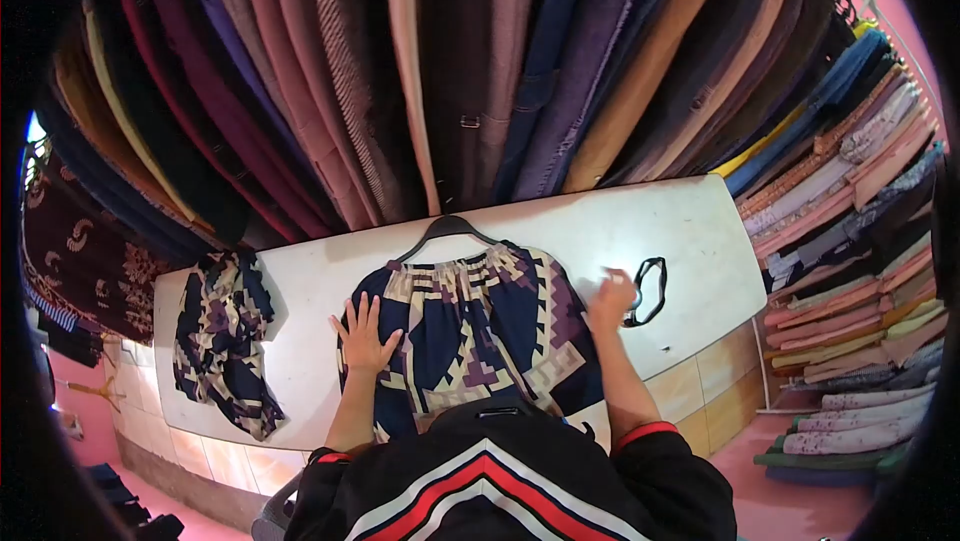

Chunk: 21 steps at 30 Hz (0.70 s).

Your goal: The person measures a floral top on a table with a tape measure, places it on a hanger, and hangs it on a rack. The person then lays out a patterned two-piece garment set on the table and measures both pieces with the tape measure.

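Garment (500, 336), waistband (452, 270) farthest from person (480, 511); left hand (368, 339) splayed, right hand (612, 299), grip unclear

Top (400, 461): black, well back from the fingers (363, 312).
Chevron (486, 464): white, red and white bands, apex towards the fingers.
Sleeves (672, 481): black, stopping well short of the fingers.
Cuffs (643, 432): red-edged, left and right.

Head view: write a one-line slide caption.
Left hand on patterned garment, right hand near black loop, white table beneath.
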### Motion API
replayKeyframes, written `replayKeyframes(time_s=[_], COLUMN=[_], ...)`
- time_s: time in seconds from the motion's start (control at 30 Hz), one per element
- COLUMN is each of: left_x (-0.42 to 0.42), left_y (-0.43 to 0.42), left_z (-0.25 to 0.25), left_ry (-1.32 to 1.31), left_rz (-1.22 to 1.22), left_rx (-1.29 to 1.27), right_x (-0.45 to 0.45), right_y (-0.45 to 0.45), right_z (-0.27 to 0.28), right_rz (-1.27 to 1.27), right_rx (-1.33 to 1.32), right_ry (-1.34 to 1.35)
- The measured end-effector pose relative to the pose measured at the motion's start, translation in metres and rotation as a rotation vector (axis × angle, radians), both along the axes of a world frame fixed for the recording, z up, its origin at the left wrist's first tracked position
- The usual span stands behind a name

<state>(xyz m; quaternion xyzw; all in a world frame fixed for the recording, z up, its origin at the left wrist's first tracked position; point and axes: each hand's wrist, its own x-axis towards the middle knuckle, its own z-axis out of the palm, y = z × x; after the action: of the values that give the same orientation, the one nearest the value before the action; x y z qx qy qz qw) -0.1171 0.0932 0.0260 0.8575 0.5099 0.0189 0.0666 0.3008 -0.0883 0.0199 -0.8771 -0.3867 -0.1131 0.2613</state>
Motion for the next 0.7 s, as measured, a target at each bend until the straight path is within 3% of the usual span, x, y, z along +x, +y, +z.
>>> replayKeyframes(time_s=[0.03,0.1,0.17,0.27,0.37,0.4,0.53,0.63,0.7], left_x=[-0.002,-0.002,-0.002,-0.005,-0.005,-0.006,-0.006,-0.012,-0.020], left_y=[0.001,0.000,0.000,-0.001,-0.001,-0.001,-0.007,-0.024,-0.041], left_z=[-0.006,-0.005,-0.004,-0.008,-0.009,-0.008,-0.006,-0.001,0.003], left_ry=[-0.027,-0.025,-0.019,-0.043,-0.074,-0.083,-0.123,-0.271,-0.305], left_rz=[-0.013,-0.013,-0.006,-0.013,-0.022,-0.025,-0.016,-0.033,-0.019], left_rx=[0.038,0.049,0.055,0.083,0.094,0.097,0.054,-0.045,-0.038], right_x=[0.008,0.023,0.048,0.043,0.038,0.035,0.036,0.067,0.085], right_y=[-0.010,-0.030,-0.054,-0.068,-0.078,-0.079,-0.090,-0.119,-0.140], right_z=[0.005,0.011,-0.010,-0.004,0.004,0.002,0.014,0.032,0.071], right_rz=[-0.213,-0.370,-0.249,-0.206,-0.121,-0.118,-0.172,-0.222,-0.298], right_rx=[0.042,-0.107,-0.115,-0.094,-0.150,-0.098,0.136,0.178,0.511], right_ry=[-0.063,-0.018,0.172,-0.042,0.210,0.151,0.373,0.332,0.529])
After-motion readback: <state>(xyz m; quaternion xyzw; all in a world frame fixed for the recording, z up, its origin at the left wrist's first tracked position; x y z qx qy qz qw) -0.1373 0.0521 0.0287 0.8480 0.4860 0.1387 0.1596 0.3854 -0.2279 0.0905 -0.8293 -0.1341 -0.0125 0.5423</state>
